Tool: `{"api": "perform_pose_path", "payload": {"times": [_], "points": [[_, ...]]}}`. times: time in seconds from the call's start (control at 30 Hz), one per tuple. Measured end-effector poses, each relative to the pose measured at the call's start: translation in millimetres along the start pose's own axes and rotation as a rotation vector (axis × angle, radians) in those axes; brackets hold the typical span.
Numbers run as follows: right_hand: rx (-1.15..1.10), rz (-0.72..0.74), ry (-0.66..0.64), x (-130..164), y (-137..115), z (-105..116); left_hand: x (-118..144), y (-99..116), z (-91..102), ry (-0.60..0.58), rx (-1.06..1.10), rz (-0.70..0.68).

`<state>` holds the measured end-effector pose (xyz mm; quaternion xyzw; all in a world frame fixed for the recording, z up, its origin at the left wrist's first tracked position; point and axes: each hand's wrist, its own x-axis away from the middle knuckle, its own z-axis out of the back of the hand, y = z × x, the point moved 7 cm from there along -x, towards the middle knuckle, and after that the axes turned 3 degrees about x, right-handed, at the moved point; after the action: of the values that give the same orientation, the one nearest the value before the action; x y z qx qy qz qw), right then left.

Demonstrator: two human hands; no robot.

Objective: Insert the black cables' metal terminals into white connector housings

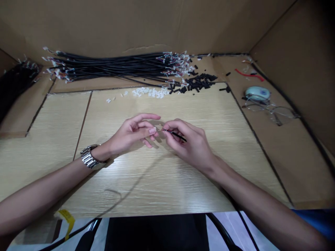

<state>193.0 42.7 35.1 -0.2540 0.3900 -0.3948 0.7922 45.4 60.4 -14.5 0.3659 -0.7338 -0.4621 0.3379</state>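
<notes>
Above the middle of the table, my right hand (190,141) is closed in a pinch on a thin black cable (179,136). Fine wires (164,129) come out of the cable's end and point toward my left hand (134,134). That hand's thumb is pressed against a finger, with the index finger stretched out above. A tiny pale thing seems to sit at the thumb tip, too small to name. The wire ends are almost at the left fingertips; whether they touch I cannot tell. A metal watch (90,157) is on my left wrist.
Behind the hands lie small white pieces (151,92), short black tubes (200,82) and a bundle of black cables (112,64). More cables (18,83) are at left. Glasses (282,113), a pale green oval object (258,93) and a red strip (250,74) lie right. Cardboard walls (146,26) surround the table.
</notes>
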Motion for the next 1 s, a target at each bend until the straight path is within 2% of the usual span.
{"api": "perform_pose_path", "payload": {"times": [0.17, 0.27, 0.47, 0.57, 0.77, 1.0], "points": [[0.116, 0.189, -0.049, 1.9, -12.0, 2.4, -0.6, -5.5, 3.1, -0.008, 0.081, 0.091], [0.146, 0.244, -0.09, 4.5, -14.7, -0.8, -0.3, -5.4, 2.2, -0.032, 0.091, 0.125], [0.149, 0.331, -0.021, 4.2, -18.8, 2.0, 1.7, -2.8, -1.7, -0.026, 0.079, 0.204], [0.179, 0.361, -0.038, 4.3, -21.2, 2.8, 1.5, -2.7, -1.6, -0.019, 0.087, 0.209], [0.319, 0.559, -0.026, 11.1, -36.1, 10.1, 1.6, -7.4, -0.6, -0.058, 0.131, 0.209], [0.316, 0.549, -0.064, 11.3, -35.6, 8.3, 2.6, -6.3, -7.0, -0.123, 0.163, 0.221]]}}
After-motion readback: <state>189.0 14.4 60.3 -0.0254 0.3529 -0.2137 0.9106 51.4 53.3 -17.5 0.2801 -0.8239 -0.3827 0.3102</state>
